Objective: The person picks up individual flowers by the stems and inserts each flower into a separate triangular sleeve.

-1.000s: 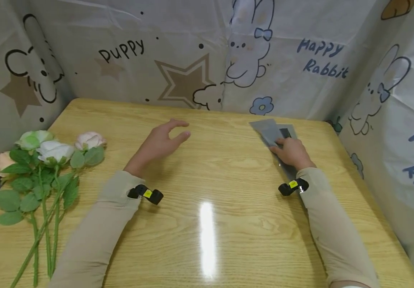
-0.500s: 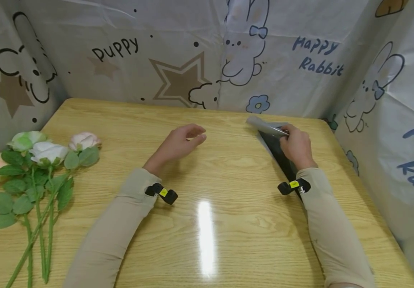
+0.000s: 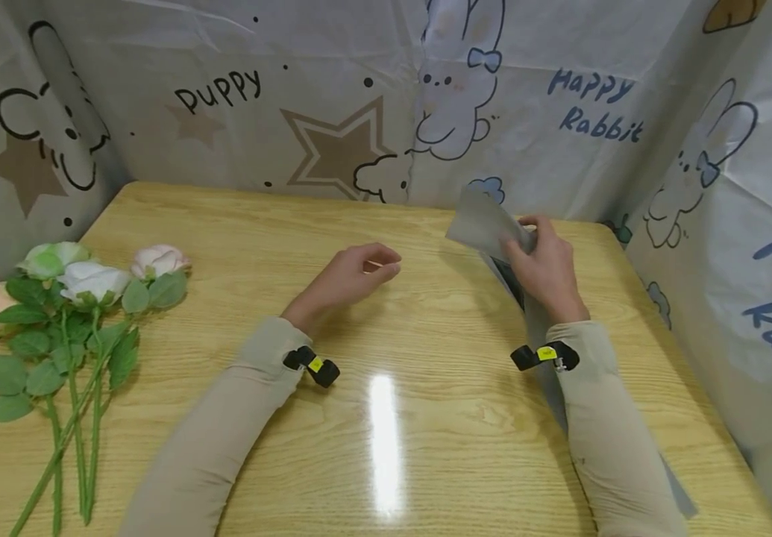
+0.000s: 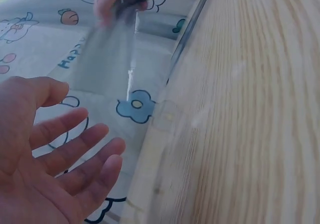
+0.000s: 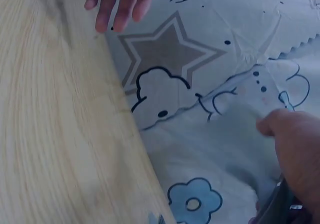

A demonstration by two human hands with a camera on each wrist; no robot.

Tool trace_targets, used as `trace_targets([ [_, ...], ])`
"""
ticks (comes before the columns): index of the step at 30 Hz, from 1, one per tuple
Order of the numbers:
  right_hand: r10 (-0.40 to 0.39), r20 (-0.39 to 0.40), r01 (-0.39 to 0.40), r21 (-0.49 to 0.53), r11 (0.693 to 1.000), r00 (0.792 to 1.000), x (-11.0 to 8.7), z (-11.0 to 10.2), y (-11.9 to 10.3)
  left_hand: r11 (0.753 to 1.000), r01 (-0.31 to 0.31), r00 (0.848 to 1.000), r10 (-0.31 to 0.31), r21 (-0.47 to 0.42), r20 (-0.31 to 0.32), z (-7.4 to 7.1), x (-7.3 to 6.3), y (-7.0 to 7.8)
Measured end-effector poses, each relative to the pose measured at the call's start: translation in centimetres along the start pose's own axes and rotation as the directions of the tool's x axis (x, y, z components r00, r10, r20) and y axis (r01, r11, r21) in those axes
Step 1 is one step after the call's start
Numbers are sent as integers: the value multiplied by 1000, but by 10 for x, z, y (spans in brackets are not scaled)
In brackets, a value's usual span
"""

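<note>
My right hand (image 3: pixel 547 268) pinches a thin grey wrapping sheet (image 3: pixel 482 224) between thumb and fingers at the back right of the table. The sheet's free corner is raised and points to the left. Beneath it a dark layer (image 3: pixel 512 285) shows, and a grey strip (image 3: pixel 679 488) emerges past the forearm, which hides the middle part. In the right wrist view the sheet (image 5: pixel 245 139) is blurred beside the thumb. My left hand (image 3: pixel 345 283) is held over the table's middle, fingers loosely bent; in the left wrist view the palm (image 4: pixel 30 184) holds nothing.
Several artificial roses with a white bloom (image 3: pixel 93 282) and green stems (image 3: pixel 80 432) lie at the table's left. A printed cloth (image 3: pixel 332 89) hangs behind the wooden table (image 3: pixel 426 447) and along both sides.
My right hand has taken hold of the grey sheet and lifted its corner off the table, turning it up and leftward. My left hand has moved right, toward the table's middle.
</note>
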State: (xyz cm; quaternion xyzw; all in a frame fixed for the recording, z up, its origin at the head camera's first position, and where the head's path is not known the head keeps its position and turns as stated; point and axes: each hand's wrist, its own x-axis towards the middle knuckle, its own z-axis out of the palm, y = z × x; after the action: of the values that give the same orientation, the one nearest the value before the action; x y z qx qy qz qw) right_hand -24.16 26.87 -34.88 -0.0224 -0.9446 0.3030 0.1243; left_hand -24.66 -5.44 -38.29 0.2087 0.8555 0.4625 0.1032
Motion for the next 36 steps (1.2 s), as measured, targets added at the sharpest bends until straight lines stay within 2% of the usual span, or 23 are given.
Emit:
trace_targets([
  [7, -82, -38, 84, 69, 994, 996, -9, 1, -15, 999, -8, 999, 10, -42, 30, 10, 4, 6],
  [10, -106, -38, 111, 139, 984, 994, -12, 0, -22, 993, -9, 999, 14, -120, 41, 16, 7, 10],
  [13, -130, -34, 134, 200, 971, 991, -14, -1, -30, 971, -13, 999, 19, -238, 26, 21, 11, 15],
  [18, -151, 43, 133, 277, 952, 988, -20, 3, -39, 897, -33, 999, 14, -440, -47, 31, 20, 24],
  [23, -149, 179, 74, 365, 928, 972, -26, 11, -47, 769, -82, 989, -15, -634, -147, 33, 23, 29],
  [26, -138, 254, 20, 416, 909, 957, -28, 15, -52, 711, -114, 978, -41, -694, -203, 30, 22, 31],
  [32, -137, 370, -70, 494, 867, 919, -33, 20, -58, 662, -136, 963, -87, -737, -256, 27, 20, 34],
  [36, -135, 396, -103, 524, 845, 908, -36, 23, -58, 652, -156, 962, -71, -742, -265, 28, 21, 35],
])
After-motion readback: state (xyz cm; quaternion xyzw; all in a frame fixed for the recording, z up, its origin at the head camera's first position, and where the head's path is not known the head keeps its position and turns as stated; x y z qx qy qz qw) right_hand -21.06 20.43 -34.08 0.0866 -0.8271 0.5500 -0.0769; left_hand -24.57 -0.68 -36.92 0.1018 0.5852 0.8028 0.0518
